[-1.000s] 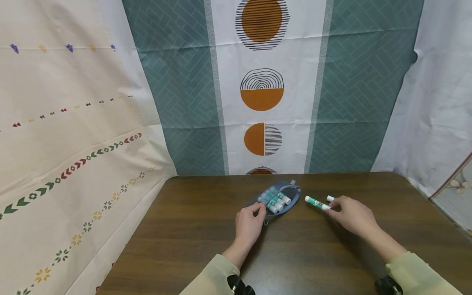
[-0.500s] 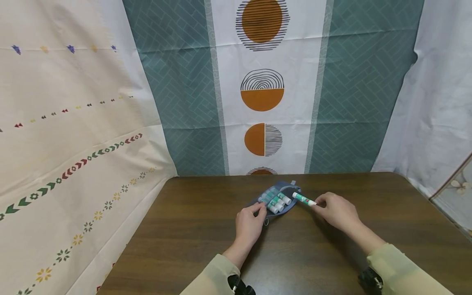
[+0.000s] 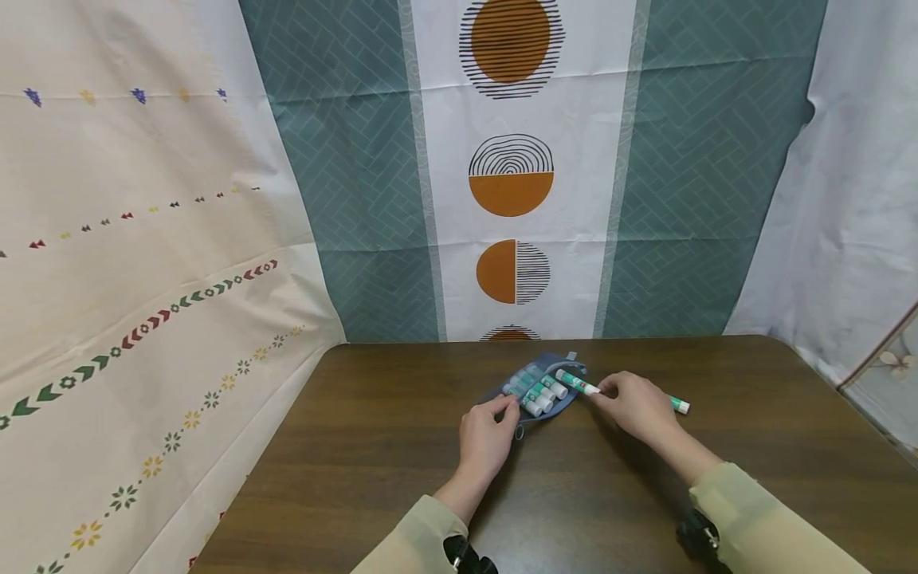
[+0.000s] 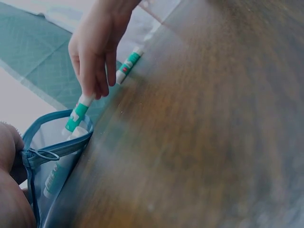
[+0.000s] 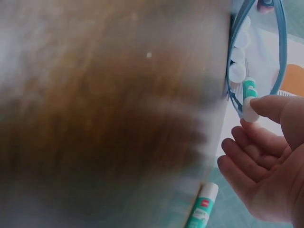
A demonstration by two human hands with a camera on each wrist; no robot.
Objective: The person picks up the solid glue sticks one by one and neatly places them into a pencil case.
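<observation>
A blue zippered pouch (image 4: pixel 73 145) with clear sides lies open toward the right on the table. Several green-and-white glue sticks (image 3: pixel 536 396) are inside it, white ends facing the mouth. My left hand (image 3: pixel 486 437) pinches the pouch's edge near the zipper pull (image 4: pixel 43 154). Between thumb and fingertips, my right hand (image 3: pixel 637 405) holds one glue stick (image 3: pixel 576 382) by its white end. That stick's other end is at the pouch mouth, just within the rim in the left wrist view. Another glue stick (image 5: pixel 202 209) lies on the table behind the right hand, partly hidden in the head view.
The brown wooden table (image 3: pixel 574 494) extends around both hands. Its far edge runs close behind the pouch, and patterned cloths (image 3: pixel 527 199) hang beyond it.
My right hand has carried its glue stick leftward, from beside the other loose stick to the pouch mouth. The left hand and pouch have stayed in place.
</observation>
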